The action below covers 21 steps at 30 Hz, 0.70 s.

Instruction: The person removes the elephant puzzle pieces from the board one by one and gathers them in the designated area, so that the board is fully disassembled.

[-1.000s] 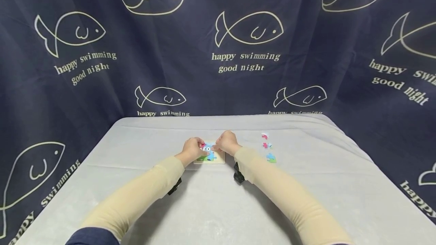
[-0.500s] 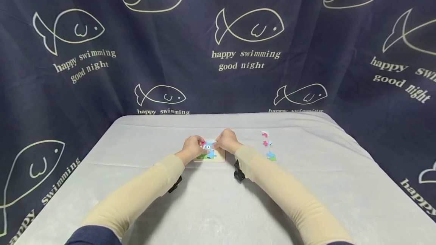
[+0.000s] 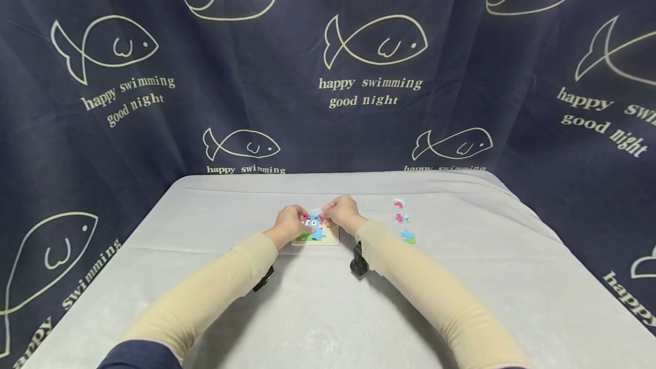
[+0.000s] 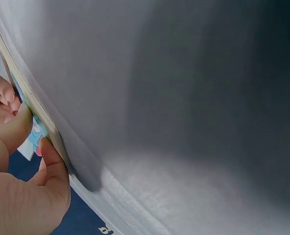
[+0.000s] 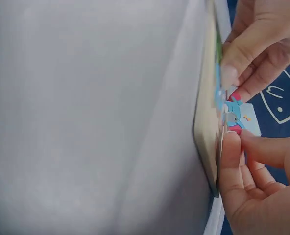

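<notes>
Jigsaw [image 3: 316, 236] is on the far half of the table, roughly in the middle — a blue cartoon critter with big eyes, a bit of green at the bottom left and pink up near the hands. It lies in a pale wooden tray [image 3: 333, 240], and the right side of that is bare wood. One puzzle piece [image 5: 253, 120] with blue and pink on it sticks up past the tray's far edge, tilted rather than flat.

The right hand [image 3: 343, 213] pinches that piece between thumb and finger, right by a pink patch. The left hand [image 3: 291, 223] has its fingers bent and grips the left part of the jigsaw, thumb on the picture, index finger up by the other pink patch. Can't tell if that finger touches the raised piece too.

Off to the right, well apart from the tray, there's a loose column: a pink and white piece [image 3: 399, 203] farthest away, a pink and blue bit [image 3: 400, 217] in the middle (one piece or two, can't tell), and a blue and green piece [image 3: 408, 236] nearest.

Both arms wear cream sleeves [image 3: 425, 283], with a black gadget [image 3: 359, 261] under each wrist. The table [image 3: 307, 312] has a pale grey cover, and behind it hangs a navy curtain [image 3: 299, 118] with outlined fish — "happy swimming good night" all over it.
</notes>
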Available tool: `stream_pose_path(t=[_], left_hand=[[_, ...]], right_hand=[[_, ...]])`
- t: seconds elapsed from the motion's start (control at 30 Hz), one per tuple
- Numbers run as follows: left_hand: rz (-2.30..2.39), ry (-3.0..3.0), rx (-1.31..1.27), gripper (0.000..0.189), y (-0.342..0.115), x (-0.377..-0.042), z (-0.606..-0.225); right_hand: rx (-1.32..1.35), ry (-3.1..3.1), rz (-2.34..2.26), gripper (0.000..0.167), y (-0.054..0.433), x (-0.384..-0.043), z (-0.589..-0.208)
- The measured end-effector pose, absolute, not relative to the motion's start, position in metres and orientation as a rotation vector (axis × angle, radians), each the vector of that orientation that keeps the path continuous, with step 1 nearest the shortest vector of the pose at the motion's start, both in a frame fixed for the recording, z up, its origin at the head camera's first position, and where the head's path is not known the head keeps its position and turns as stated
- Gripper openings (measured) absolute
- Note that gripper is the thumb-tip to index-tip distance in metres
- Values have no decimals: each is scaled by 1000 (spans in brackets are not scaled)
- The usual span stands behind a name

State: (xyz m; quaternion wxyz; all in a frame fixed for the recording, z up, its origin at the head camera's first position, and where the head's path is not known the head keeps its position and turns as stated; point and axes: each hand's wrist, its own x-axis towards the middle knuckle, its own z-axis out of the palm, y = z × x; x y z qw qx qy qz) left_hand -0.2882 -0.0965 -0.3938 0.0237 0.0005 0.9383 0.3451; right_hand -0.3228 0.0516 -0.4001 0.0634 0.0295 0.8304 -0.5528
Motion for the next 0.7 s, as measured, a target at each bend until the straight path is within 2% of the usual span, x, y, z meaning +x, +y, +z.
stream_pose_path(t=[0.4, 0.7], left_hand=[[1055, 2911, 14, 41, -97, -290, -395], [1061, 2908, 6, 39, -97, -289, -396]], right_hand=[[135, 2317, -1905, 12, 64, -325, -391], [184, 2281, -1906, 18, 88, -333, -386]])
